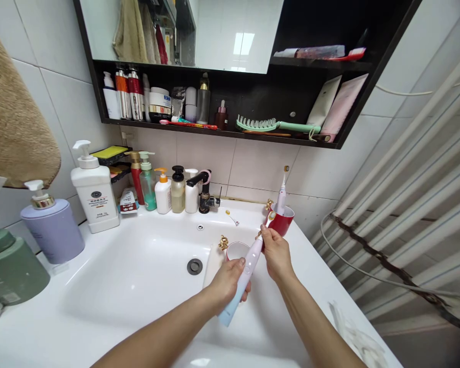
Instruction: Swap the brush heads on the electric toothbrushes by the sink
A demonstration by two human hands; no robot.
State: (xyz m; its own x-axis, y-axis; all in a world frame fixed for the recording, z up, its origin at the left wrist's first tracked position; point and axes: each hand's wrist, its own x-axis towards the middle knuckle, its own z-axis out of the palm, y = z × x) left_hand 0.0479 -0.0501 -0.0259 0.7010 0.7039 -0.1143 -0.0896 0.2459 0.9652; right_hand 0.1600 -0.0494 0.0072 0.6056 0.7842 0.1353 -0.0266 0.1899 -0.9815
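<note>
My left hand is wrapped round the lower body of a white and pale blue electric toothbrush, held tilted over the right side of the white sink. My right hand pinches the toothbrush's upper end near the brush head. Just behind my hands a red cup stands on the sink's right rim with another electric toothbrush upright in it. A second red cup with a gold ornament sits lower, next to my left hand.
Pump bottles and small bottles line the sink's back and left rim around a black tap. A dark shelf above holds toiletries and a green hairbrush. A towel hangs at left. A ribbed door stands at right.
</note>
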